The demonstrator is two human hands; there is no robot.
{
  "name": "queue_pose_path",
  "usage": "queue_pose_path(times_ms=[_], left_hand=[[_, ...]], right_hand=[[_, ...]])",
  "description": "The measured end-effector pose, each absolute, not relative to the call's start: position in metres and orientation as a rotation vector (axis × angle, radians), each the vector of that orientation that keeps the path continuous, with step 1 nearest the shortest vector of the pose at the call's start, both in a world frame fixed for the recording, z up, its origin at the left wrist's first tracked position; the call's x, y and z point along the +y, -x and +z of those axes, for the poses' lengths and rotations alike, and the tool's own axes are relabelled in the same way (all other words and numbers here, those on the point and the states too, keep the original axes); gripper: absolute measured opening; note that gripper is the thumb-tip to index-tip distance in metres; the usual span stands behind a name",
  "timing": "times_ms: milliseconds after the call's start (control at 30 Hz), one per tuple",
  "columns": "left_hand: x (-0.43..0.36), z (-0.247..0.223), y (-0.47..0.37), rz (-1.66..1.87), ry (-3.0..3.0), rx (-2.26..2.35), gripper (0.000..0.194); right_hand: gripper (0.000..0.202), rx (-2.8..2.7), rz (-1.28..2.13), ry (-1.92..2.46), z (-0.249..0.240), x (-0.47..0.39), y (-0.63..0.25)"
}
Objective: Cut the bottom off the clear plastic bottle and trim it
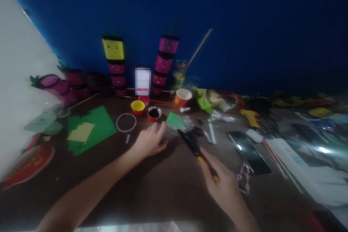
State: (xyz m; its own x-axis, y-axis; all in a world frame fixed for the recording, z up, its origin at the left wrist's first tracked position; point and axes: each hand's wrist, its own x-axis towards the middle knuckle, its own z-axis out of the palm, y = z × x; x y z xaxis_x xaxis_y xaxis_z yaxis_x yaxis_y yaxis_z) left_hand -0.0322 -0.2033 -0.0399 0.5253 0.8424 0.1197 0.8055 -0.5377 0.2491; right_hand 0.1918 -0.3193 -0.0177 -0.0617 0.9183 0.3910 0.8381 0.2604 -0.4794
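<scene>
My left hand (pixel 152 139) reaches over the dark table, its fingers apart and bent near a clear plastic piece (pixel 169 130) and a small green piece (pixel 174 120). Whether its fingertips touch the plastic is blurred. In my right hand (pixel 217 174) is a black and yellow tool (pixel 191 143), held by its handle with the dark end pointing up and left towards the plastic. Just beyond my left hand stand a small cup with dark contents (pixel 154 113) and a yellow cup (pixel 137 107).
Green sheets (pixel 104 127) and a clear ring (pixel 126 122) lie left. A paper cup (pixel 182 98) stands behind. To the right are a marker (pixel 212 132), a phone (pixel 250 152), a yellow glue gun (pixel 250 117) and sticks. Purple figures (pixel 164 63) line the blue wall.
</scene>
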Motion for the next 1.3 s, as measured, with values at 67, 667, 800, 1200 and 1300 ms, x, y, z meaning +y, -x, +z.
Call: queue_pose_path(times_ms=[67, 667, 800, 1200, 1300], left_hand=[[-0.204, -0.038, 0.032, 0.284, -2.64, 1.431, 0.062], [-0.209, -0.041, 0.03, 0.309, -2.896, 1.38, 0.053], [-0.207, -0.042, 0.032, 0.268, -2.907, 1.368, 0.062], [-0.214, -0.041, 0.028, 0.157, -3.073, 1.382, 0.058], [-0.213, -0.039, 0.028, 0.16, -3.076, 1.367, 0.057]], right_hand=[[0.038, -1.926, 0.112, 1.598, -0.013, -0.32, -0.188], [0.042, -2.18, -0.108, 1.884, 0.025, -0.329, -0.155], [0.048, -2.242, 0.124, 2.019, 0.036, -0.319, -0.157], [0.052, -2.486, 0.253, 2.261, 0.03, -0.312, -0.156], [0.052, -2.427, 0.298, 2.276, 0.029, -0.312, -0.155]])
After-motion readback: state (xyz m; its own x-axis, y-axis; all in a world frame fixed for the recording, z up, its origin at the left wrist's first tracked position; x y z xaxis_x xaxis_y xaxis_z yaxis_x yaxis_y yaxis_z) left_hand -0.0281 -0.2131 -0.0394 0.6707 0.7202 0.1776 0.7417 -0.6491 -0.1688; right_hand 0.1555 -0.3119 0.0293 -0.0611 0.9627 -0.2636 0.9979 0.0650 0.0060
